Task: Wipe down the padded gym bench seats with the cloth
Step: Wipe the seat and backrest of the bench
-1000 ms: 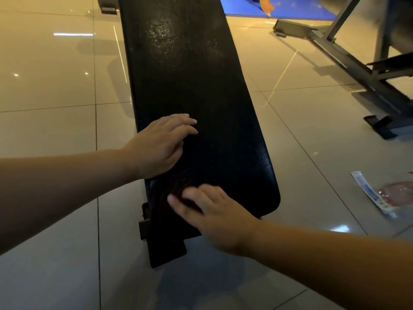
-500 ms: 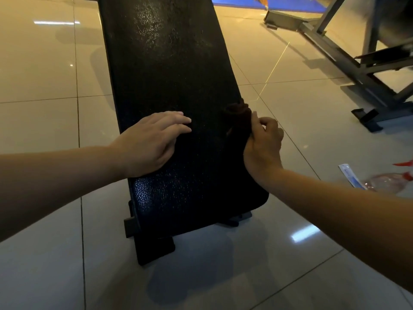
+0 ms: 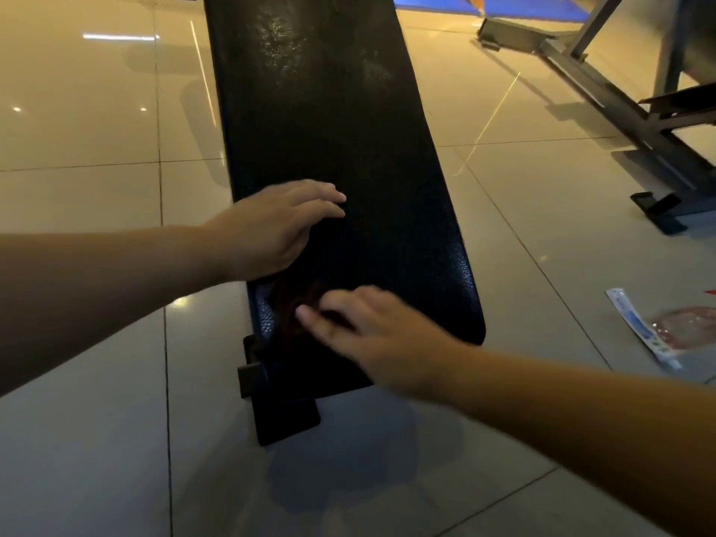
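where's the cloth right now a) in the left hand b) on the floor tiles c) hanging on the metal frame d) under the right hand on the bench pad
d: the right hand presses the dark cloth with straight fingers onto the near end of the bench pad; the left hand rests flat on the pad, holding nothing.

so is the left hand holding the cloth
No, the left hand lies flat on the bench pad, while the dark cloth sits under the right hand.
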The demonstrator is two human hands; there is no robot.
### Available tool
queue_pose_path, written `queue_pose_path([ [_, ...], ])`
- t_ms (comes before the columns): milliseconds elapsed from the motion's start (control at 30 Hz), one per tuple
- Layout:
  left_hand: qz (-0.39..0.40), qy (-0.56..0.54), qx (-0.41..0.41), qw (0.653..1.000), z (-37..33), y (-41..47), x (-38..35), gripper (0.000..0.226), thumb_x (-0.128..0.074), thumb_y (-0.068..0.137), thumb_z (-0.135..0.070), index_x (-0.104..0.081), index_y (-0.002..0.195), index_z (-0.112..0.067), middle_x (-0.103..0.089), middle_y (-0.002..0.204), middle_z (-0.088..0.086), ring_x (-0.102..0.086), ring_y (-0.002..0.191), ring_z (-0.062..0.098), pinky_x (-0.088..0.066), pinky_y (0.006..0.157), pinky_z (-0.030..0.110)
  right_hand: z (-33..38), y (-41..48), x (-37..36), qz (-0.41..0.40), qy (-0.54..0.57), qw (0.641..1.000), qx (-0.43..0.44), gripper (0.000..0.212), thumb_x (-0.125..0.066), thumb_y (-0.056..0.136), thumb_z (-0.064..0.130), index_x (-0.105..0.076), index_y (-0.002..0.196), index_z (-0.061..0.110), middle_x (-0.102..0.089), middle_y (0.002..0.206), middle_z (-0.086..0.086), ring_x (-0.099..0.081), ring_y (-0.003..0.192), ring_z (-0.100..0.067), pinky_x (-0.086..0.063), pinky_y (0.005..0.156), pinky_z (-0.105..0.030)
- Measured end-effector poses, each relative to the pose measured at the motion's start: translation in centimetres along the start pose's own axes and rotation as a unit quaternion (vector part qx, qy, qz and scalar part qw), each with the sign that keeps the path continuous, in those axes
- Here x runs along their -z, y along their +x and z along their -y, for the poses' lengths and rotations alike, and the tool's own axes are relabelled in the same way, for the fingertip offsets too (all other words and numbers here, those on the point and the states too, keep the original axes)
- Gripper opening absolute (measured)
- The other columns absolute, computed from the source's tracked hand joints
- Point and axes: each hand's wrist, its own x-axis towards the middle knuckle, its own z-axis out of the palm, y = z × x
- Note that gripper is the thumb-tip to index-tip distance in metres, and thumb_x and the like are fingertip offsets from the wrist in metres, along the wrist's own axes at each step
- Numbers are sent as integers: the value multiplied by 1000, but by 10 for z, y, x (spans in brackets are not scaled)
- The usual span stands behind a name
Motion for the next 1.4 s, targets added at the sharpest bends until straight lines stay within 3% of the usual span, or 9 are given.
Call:
queue_pose_path([
  [133, -7, 27, 39, 999, 18, -14, 17, 49, -34, 99, -27, -48, 143, -13, -42, 153, 7, -31, 147, 22, -29, 119, 51, -37, 10, 5, -82, 37, 973, -213, 63, -54, 99, 13, -29, 157, 7, -29, 141, -14, -41, 119, -35, -46, 103, -54],
  [200, -3, 42, 48, 998, 23, -22, 19, 53, -30, 99, -32, -45, 146, -13, -39, 156, 7, -28, 148, 22, -27, 120, 51, -20, 38, 4, -87, 53, 968, -228, 68, -55, 99, 18, -23, 158, 9, -22, 144, -9, -36, 125, -35, -42, 109, -53],
  [567, -6, 41, 36, 999, 23, -45, 12, 48, -42, 103, -15, -39, 151, -14, -30, 161, 8, -18, 152, 23, -21, 122, 47, 81, 28, -22, 8, 17, 999, 29, 74, -57, 83, 17, -38, 154, 18, -33, 139, -12, -37, 108, -29, -52, 85, -39],
  [700, 13, 49, -10, 999, 11, -43, 7, 49, -37, 103, -25, -37, 151, -18, -30, 161, 4, -17, 152, 20, -21, 122, 46, 65, -10, -35, 10, -65, 988, 140, 56, -40, 99, 16, -37, 155, 19, -36, 140, -9, -43, 107, -27, -48, 82, -37],
  [867, 70, 54, -90, 992, -16, -37, -13, 53, -35, 100, -31, -37, 152, -22, -28, 162, -2, -15, 152, 15, -15, 123, 38, 3, -77, -44, -82, -63, 985, 136, 46, -61, 100, 22, -46, 143, 19, -44, 128, 1, -46, 96, -20, -46, 74, -33],
  [967, 78, 65, -112, 988, -26, -30, -25, 54, -27, 101, -36, -34, 153, -23, -26, 163, -2, -13, 152, 14, -14, 124, 38, -47, -119, -30, -59, -106, 983, 134, 55, -62, 98, 15, -42, 149, 21, -41, 131, -2, -44, 104, -21, -51, 79, -33],
  [1167, 63, 88, -126, 986, -32, -22, -35, 55, -24, 102, -37, -37, 152, -21, -31, 161, 0, -18, 152, 16, -14, 123, 36, -85, -134, -17, -53, -42, 989, -135, 89, -65, 81, -3, -22, 157, 9, -26, 140, -16, -38, 119, -36, -57, 94, -49],
  [1267, 54, 97, -131, 985, -35, -19, -36, 54, -25, 102, -36, -39, 152, -19, -33, 160, 1, -21, 151, 16, -14, 123, 35, -94, -83, -10, -131, 80, 950, -273, 76, -62, 93, 2, -24, 158, 10, -20, 142, -10, -32, 126, -37, -45, 107, -55],
  [1400, 49, 89, -146, 984, -41, -17, -36, 53, -28, 101, -33, -43, 149, -17, -37, 158, 3, -25, 149, 18, -19, 122, 37, -88, -35, 0, -146, 116, 912, -364, 63, -49, 101, 17, -25, 159, 13, -26, 144, -19, -27, 127, -33, -33, 114, -46],
])
